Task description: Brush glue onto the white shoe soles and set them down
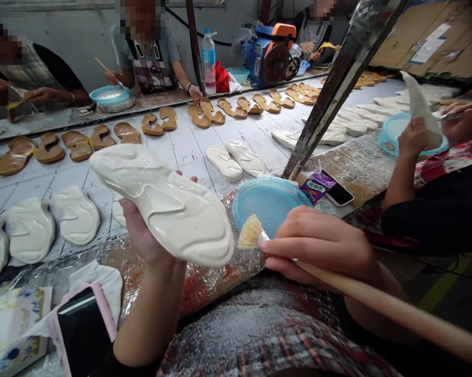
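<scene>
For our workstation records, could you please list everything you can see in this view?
Moulded white shoe sole: one, white, held up over the white table.
Wooden-handled brush with pale bristles: one, tan, held near the bristles.
Shallow round plastic dish: one, light blue, just beyond the brush.
Moulded shoe soles: many, white, in rows on the table.
Shaped sole pieces: many, tan, in rows farther along the table.
Plastic water bottle: one, clear with a blue cap, far side.
Boxy machine: one, blue and orange, far side.
Smartphone in a case: one, black and pink, near left.
Co-workers: four, around the table.
Left hand: one, under the held sole.
Right hand: one, gripping the brush.
</scene>
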`<state>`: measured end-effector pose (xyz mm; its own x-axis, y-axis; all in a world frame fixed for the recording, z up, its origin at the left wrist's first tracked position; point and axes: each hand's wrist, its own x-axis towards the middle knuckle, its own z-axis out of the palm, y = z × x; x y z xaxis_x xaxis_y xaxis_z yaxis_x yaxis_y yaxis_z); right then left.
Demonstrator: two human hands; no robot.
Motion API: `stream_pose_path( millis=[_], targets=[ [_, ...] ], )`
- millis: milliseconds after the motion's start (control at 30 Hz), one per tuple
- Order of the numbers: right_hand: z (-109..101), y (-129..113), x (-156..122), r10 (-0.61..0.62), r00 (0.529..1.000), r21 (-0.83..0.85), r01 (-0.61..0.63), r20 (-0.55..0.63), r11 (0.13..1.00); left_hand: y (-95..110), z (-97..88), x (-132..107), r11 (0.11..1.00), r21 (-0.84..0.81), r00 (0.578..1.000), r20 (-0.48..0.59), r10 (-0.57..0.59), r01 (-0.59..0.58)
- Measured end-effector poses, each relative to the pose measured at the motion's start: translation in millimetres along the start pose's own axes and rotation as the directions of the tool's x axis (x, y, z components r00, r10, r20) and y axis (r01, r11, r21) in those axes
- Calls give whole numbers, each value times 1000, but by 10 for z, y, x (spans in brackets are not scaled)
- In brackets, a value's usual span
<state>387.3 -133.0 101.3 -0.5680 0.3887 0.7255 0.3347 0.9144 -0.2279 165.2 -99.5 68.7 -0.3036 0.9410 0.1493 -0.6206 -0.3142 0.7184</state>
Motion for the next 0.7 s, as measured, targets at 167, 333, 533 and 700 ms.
stream_pose_path(
  millis=[167,333,533,700],
  targets=[
    [34,28,203,39,992,90,-28,-118,996,43,111,-189,969,-9,949,201,-242,249],
    [244,-160,77,27,985,110,-8,-173,994,5,-6,-103,965,-12,961,94,-260,262],
    [256,-277,-5,176,952,219,-122,-250,968,7,-29,-62,966,-42,964,92,-250,255],
    [264,-295,90,156,954,342,-62,-255,938,10,107,-99,963,-61,963,72,-258,263]
  ],
)
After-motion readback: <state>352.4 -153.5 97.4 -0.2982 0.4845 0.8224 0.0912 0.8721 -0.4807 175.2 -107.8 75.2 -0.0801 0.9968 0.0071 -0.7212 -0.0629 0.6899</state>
